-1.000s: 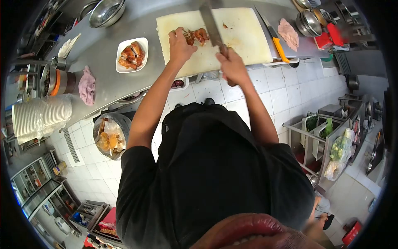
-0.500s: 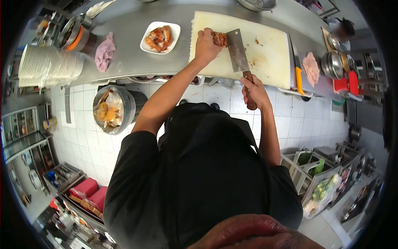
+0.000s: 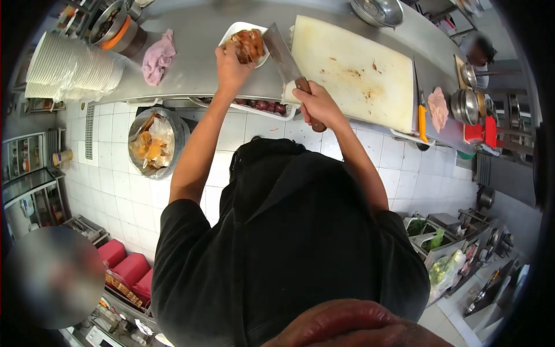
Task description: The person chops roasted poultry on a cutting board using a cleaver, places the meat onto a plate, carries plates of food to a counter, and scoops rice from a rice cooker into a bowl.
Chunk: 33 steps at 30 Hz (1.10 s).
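Observation:
My left hand (image 3: 233, 70) grips a chunk of browned roast meat (image 3: 249, 46) over a white square plate (image 3: 263, 59); how much meat rests in the plate beneath is hidden. The fingers are closed around the near left side of the chunk. My right hand (image 3: 319, 108) is wrapped around the brown wooden handle of a cleaver (image 3: 281, 53). Its broad blade points up and left, with the tip close to the plate's right rim. Right of the cleaver lies a white cutting board (image 3: 352, 58) with brown scraps and grease stains.
A pink cloth (image 3: 158, 58) and stacked white containers (image 3: 75, 68) lie to the left. A yellow-handled knife (image 3: 422, 118), a pale cloth (image 3: 438, 110) and metal bowls (image 3: 464, 107) are at right. Below the counter stands a lined waste bin (image 3: 178, 144). A metal bowl (image 3: 378, 10) sits behind the board.
My left hand has carried meat from the cutting board leftward to the plate. The cleaver, in my right hand, has moved left off the board too. The view has shifted slightly.

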### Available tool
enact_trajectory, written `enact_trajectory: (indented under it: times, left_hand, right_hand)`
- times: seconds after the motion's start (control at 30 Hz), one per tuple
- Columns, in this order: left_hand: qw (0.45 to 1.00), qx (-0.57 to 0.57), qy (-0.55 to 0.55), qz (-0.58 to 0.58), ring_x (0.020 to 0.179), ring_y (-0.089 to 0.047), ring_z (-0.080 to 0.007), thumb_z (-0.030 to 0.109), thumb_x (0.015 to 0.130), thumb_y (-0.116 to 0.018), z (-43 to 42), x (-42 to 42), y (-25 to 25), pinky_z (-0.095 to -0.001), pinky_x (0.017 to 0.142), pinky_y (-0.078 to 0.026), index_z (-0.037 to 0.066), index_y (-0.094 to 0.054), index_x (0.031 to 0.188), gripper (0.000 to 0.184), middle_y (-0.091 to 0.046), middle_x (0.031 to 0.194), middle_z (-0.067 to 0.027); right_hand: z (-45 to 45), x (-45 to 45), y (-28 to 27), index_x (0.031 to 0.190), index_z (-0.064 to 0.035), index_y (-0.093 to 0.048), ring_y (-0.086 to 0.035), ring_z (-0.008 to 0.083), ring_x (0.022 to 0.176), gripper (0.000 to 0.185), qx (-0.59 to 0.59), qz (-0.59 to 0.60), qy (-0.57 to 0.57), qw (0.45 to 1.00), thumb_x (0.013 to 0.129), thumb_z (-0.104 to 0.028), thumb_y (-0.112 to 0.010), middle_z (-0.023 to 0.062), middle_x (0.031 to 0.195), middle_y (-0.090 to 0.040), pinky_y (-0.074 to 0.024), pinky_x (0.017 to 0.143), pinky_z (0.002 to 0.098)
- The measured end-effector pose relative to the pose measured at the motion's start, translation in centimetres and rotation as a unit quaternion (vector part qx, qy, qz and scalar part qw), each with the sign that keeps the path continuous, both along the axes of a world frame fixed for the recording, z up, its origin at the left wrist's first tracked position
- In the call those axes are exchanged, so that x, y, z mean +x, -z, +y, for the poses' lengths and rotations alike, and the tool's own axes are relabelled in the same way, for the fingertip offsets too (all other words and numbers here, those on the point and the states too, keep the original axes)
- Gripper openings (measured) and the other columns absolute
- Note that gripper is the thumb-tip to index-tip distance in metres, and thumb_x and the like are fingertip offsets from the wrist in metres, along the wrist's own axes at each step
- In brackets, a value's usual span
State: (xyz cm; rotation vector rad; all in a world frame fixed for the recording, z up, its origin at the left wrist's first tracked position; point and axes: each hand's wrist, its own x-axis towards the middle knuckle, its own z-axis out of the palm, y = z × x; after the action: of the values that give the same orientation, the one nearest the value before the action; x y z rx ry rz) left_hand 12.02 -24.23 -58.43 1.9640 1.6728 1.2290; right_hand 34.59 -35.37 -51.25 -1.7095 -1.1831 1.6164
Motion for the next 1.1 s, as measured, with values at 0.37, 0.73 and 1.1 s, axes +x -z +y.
enact_trajectory:
  times: [0.37, 0.73, 1.1]
  left_hand:
    - [0.993, -0.060, -0.080, -0.067, 0.096, -0.062, -0.0319, 0.014, 0.077, -0.076, 3.6, -6.8, 4.1, -0.0395, 0.086, -0.054, 0.000, -0.057, 0.122, 0.051, -0.060, 0.103, -0.0161]
    - [0.804, -0.398, 0.074, -0.437, 0.077, -0.062, -0.0196, 0.004, 0.089, -0.061, 7.0, -8.1, 4.2, -0.0355, 0.076, -0.064, -0.008, -0.054, 0.110, 0.025, -0.058, 0.093, -0.0119]
    - [0.819, -0.342, 0.040, -0.458, 0.068, -0.061, -0.0205, -0.002, 0.083, -0.059, 3.3, -7.6, 3.8, -0.0413, 0.068, -0.065, 0.003, -0.049, 0.081, 0.011, -0.054, 0.081, -0.0082]
  right_hand:
    - [-3.4, -0.5, -1.2, 0.093, -0.0027, -0.050, -0.051, 0.0156, 0.041, 0.025, 0.015, -0.024, 0.118, 0.993, 0.098, -0.026, -0.057, 0.0053, 0.059, -0.052, -0.0433, 0.041, 0.0325]
    - [-13.8, 4.7, -2.6, 0.095, -0.0071, -0.052, -0.050, 0.0147, 0.041, 0.021, 0.044, -0.026, 0.379, 0.924, 0.101, -0.027, -0.056, 0.0054, 0.062, -0.054, -0.0410, 0.039, 0.0292]
    - [-19.0, 10.4, -3.4, 0.094, -0.0047, -0.051, -0.050, 0.0149, 0.041, 0.023, 0.085, -0.094, 0.504, 0.854, 0.099, -0.026, -0.057, 0.0064, 0.062, -0.055, -0.0417, 0.040, 0.0304]
